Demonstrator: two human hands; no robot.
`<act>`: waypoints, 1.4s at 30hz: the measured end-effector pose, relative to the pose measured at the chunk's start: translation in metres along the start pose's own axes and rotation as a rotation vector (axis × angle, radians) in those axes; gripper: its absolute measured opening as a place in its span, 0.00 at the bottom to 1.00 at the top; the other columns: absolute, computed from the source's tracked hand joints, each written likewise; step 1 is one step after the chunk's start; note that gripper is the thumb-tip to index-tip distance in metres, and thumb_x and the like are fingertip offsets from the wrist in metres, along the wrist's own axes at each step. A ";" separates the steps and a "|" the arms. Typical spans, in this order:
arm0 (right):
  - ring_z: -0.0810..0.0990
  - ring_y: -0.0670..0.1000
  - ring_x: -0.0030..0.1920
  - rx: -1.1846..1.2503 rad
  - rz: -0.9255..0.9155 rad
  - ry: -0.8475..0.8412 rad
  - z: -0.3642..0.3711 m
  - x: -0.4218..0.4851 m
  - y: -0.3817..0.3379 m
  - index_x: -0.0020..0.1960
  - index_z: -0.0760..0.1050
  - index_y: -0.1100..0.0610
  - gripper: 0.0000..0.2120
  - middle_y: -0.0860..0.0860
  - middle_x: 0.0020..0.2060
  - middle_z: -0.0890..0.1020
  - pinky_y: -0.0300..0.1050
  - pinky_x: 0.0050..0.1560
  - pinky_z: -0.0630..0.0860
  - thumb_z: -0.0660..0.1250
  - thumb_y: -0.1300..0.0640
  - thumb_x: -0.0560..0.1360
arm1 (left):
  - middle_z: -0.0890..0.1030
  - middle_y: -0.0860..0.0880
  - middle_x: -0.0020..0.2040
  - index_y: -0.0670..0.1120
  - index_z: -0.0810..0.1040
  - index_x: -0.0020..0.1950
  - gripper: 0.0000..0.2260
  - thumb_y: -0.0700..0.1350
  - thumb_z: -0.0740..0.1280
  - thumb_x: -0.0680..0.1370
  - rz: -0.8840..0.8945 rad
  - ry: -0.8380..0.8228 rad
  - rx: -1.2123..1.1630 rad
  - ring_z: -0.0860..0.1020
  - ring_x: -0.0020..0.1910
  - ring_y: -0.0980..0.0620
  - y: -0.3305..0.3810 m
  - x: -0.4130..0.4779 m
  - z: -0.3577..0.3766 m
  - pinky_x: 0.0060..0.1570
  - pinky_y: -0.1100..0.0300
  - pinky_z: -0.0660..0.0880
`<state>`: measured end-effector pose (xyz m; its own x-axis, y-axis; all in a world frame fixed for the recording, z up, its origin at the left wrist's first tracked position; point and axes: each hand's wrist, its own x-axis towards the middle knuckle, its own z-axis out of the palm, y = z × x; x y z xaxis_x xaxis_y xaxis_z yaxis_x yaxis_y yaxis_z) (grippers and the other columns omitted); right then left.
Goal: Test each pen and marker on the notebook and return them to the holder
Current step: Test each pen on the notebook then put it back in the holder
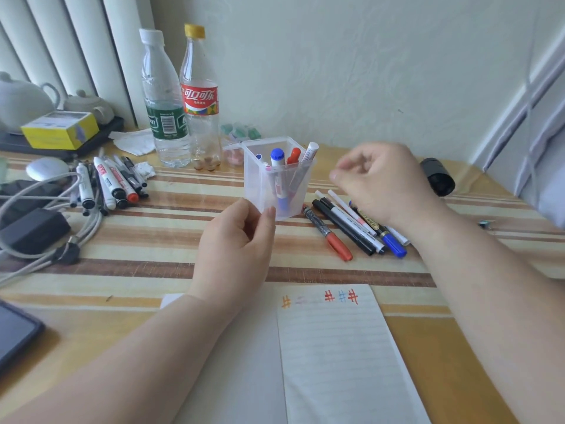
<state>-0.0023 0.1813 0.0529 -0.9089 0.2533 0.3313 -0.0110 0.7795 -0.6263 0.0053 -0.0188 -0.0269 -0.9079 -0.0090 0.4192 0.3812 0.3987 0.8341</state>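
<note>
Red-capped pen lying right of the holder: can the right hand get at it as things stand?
Probably yes. The right hand is empty, blurred, above the loose pens. The red-capped pen lies at the near-left edge of that group, nothing on top, and the holder stands clear to its left.

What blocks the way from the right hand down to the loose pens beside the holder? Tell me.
Nothing visible does. The right hand hovers blurred just above the loose pens, which lie on bare tablecloth to the right of the holder. The left hand touches the holder's near left corner.
</note>
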 end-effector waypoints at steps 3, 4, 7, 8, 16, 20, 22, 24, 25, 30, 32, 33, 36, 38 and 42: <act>0.81 0.46 0.40 -0.269 0.150 -0.253 0.007 -0.019 0.014 0.39 0.82 0.50 0.07 0.44 0.38 0.82 0.41 0.39 0.75 0.74 0.48 0.73 | 0.66 0.54 0.25 0.46 0.65 0.32 0.20 0.48 0.68 0.80 0.022 -0.057 0.002 0.67 0.28 0.55 0.003 -0.004 0.000 0.28 0.66 0.64; 0.81 0.48 0.39 -0.334 0.170 -0.310 0.011 -0.024 0.017 0.38 0.83 0.51 0.09 0.46 0.37 0.83 0.41 0.38 0.76 0.73 0.47 0.73 | 0.67 0.54 0.24 0.47 0.65 0.31 0.19 0.48 0.68 0.80 0.027 -0.071 -0.002 0.67 0.28 0.55 0.003 -0.004 0.001 0.28 0.67 0.64; 0.77 0.52 0.30 -0.469 0.188 -0.360 0.025 -0.032 0.021 0.38 0.83 0.58 0.16 0.51 0.28 0.78 0.41 0.30 0.68 0.70 0.45 0.74 | 0.68 0.54 0.24 0.45 0.68 0.32 0.19 0.48 0.69 0.79 0.051 -0.105 -0.012 0.69 0.29 0.56 0.004 -0.006 0.001 0.29 0.68 0.66; 0.75 0.53 0.29 -0.503 0.190 -0.356 0.029 -0.032 0.020 0.37 0.82 0.59 0.17 0.52 0.26 0.76 0.42 0.30 0.68 0.69 0.46 0.74 | 0.68 0.54 0.24 0.44 0.69 0.32 0.18 0.48 0.69 0.79 0.066 -0.112 -0.012 0.69 0.28 0.57 0.004 -0.006 0.001 0.29 0.68 0.66; 0.70 0.50 0.34 -0.431 0.293 -0.369 0.010 -0.032 0.007 0.33 0.71 0.53 0.11 0.45 0.28 0.65 0.44 0.35 0.67 0.67 0.49 0.71 | 0.71 0.55 0.26 0.43 0.69 0.32 0.19 0.47 0.70 0.79 0.111 -0.159 -0.034 0.69 0.28 0.57 0.003 -0.009 0.000 0.29 0.69 0.65; 0.64 0.50 0.24 0.303 0.464 -0.380 -0.025 -0.049 0.022 0.34 0.71 0.59 0.09 0.55 0.26 0.71 0.37 0.23 0.56 0.67 0.61 0.72 | 0.73 0.57 0.26 0.47 0.73 0.34 0.15 0.49 0.71 0.78 0.152 -0.205 -0.065 0.70 0.27 0.58 0.004 -0.010 0.001 0.30 0.71 0.64; 0.68 0.50 0.25 0.522 0.429 -0.456 -0.035 -0.063 0.025 0.41 0.75 0.62 0.04 0.57 0.28 0.73 0.37 0.21 0.56 0.69 0.66 0.74 | 0.76 0.59 0.30 0.50 0.78 0.39 0.10 0.52 0.72 0.77 0.180 -0.236 -0.109 0.73 0.30 0.58 0.007 -0.012 0.000 0.33 0.71 0.67; 0.71 0.51 0.27 0.682 0.380 -0.468 -0.034 -0.074 0.027 0.43 0.80 0.62 0.03 0.58 0.30 0.75 0.38 0.20 0.57 0.72 0.66 0.71 | 0.79 0.58 0.36 0.52 0.80 0.46 0.07 0.55 0.71 0.76 0.222 -0.275 -0.113 0.76 0.36 0.56 0.009 -0.012 0.000 0.37 0.70 0.71; 0.72 0.52 0.28 0.766 0.366 -0.461 -0.031 -0.079 0.029 0.43 0.81 0.61 0.04 0.59 0.30 0.76 0.38 0.21 0.58 0.74 0.65 0.69 | 0.79 0.57 0.38 0.52 0.81 0.48 0.09 0.56 0.70 0.76 0.250 -0.313 -0.104 0.77 0.39 0.55 0.010 -0.012 0.001 0.39 0.69 0.72; 0.77 0.55 0.29 1.004 0.234 -0.378 0.000 -0.096 0.026 0.42 0.84 0.62 0.04 0.67 0.37 0.82 0.38 0.21 0.66 0.72 0.61 0.71 | 0.78 0.58 0.37 0.54 0.79 0.46 0.09 0.58 0.65 0.79 0.377 -0.514 -0.064 0.75 0.37 0.56 0.014 -0.018 0.007 0.38 0.70 0.68; 0.76 0.55 0.27 1.045 0.201 -0.297 0.007 -0.099 0.026 0.41 0.83 0.62 0.03 0.72 0.36 0.79 0.38 0.21 0.65 0.72 0.62 0.71 | 0.76 0.59 0.36 0.52 0.76 0.44 0.10 0.57 0.64 0.80 0.385 -0.519 -0.056 0.73 0.36 0.59 0.017 -0.019 0.007 0.37 0.72 0.66; 0.75 0.54 0.26 1.064 0.198 -0.276 0.009 -0.099 0.028 0.41 0.83 0.61 0.04 0.74 0.37 0.76 0.37 0.21 0.64 0.70 0.61 0.72 | 0.75 0.59 0.35 0.51 0.75 0.44 0.11 0.56 0.63 0.81 0.394 -0.523 -0.055 0.73 0.35 0.60 0.017 -0.019 0.007 0.36 0.73 0.66; 0.72 0.52 0.24 1.105 0.196 -0.301 0.011 -0.102 0.032 0.42 0.80 0.64 0.09 0.67 0.33 0.76 0.36 0.20 0.62 0.68 0.58 0.73 | 0.71 0.59 0.32 0.50 0.71 0.41 0.15 0.54 0.57 0.83 0.463 -0.515 -0.003 0.71 0.34 0.61 0.021 -0.020 0.007 0.36 0.72 0.65; 0.71 0.50 0.23 1.112 0.177 -0.338 0.010 -0.103 0.031 0.45 0.78 0.68 0.12 0.61 0.30 0.76 0.35 0.20 0.61 0.68 0.58 0.74 | 0.68 0.58 0.31 0.54 0.68 0.38 0.16 0.55 0.53 0.84 0.473 -0.515 0.037 0.69 0.32 0.60 0.023 -0.019 0.007 0.35 0.71 0.64; 0.67 0.47 0.20 1.219 0.296 -0.212 -0.007 -0.089 0.035 0.39 0.76 0.62 0.07 0.54 0.24 0.74 0.31 0.18 0.55 0.71 0.59 0.68 | 0.69 0.56 0.29 0.50 0.70 0.36 0.23 0.63 0.51 0.82 0.269 -0.473 -0.034 0.67 0.29 0.58 0.016 -0.010 -0.001 0.34 0.64 0.66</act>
<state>0.0808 0.1904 0.0067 -0.9896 0.1424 0.0201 -0.0693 -0.3495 -0.9344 0.0212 -0.0132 -0.0173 -0.7539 0.5058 0.4193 0.6093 0.2996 0.7341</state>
